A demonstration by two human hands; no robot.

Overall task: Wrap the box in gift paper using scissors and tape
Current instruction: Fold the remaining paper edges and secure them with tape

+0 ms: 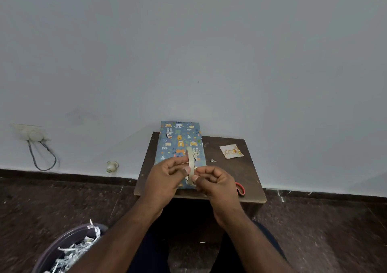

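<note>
blue animal-print box point(179, 140), cream tape roll point(190, 163)

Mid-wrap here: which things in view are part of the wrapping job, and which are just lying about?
For the job:
- wrapped box on the small table
- tape roll, gripped by left hand, right hand pinching at its edge
- red-handled scissors, mostly hidden behind the right hand

Lying about:
- birthday card
- bin of paper scraps
- wall socket and cable

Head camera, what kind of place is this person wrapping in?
Probably a plain room at home, not a workshop: a small wooden table pushed against a bare wall, a wall socket low down, and a bin of paper scraps on the stone floor.
</note>
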